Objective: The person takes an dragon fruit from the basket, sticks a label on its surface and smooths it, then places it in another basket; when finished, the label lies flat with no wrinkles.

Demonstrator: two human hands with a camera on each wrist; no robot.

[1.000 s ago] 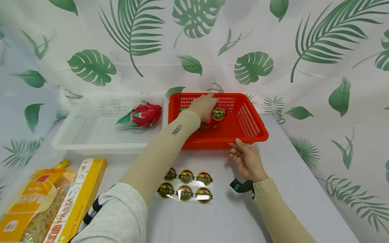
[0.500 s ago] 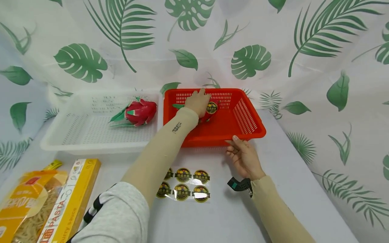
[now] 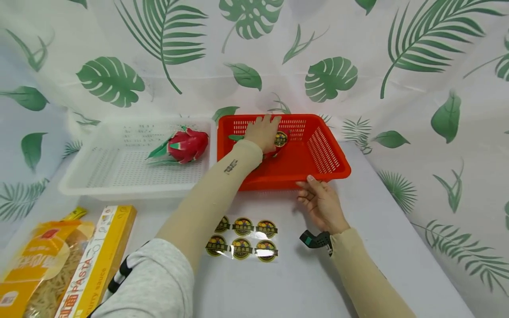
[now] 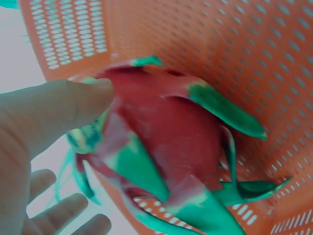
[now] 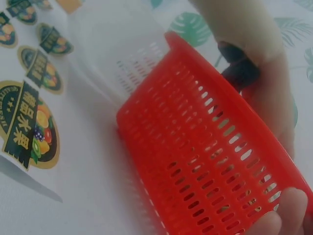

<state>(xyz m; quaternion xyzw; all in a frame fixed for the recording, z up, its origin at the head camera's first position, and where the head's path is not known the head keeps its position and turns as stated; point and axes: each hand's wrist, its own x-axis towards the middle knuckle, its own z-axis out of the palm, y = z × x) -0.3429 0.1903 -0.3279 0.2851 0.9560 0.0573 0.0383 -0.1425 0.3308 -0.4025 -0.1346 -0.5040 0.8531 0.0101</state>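
Inside the red basket (image 3: 286, 170) lies a dragon fruit (image 4: 166, 127); over it the left hand (image 3: 261, 132) has its fingers spread, while the right hand (image 3: 324, 205) pinches the basket's near rim. Settling the fruit seems in hand; next probably calls for lifting away without tipping it.

My head view looks forward and down from above my fingers (image 3: 303, 194). Close behind my left thumb (image 4: 63, 105), one wrist view faces into the red basket (image 3: 306, 161); the other looks past my right fingertips (image 5: 292, 205) at the outside of that same basket.
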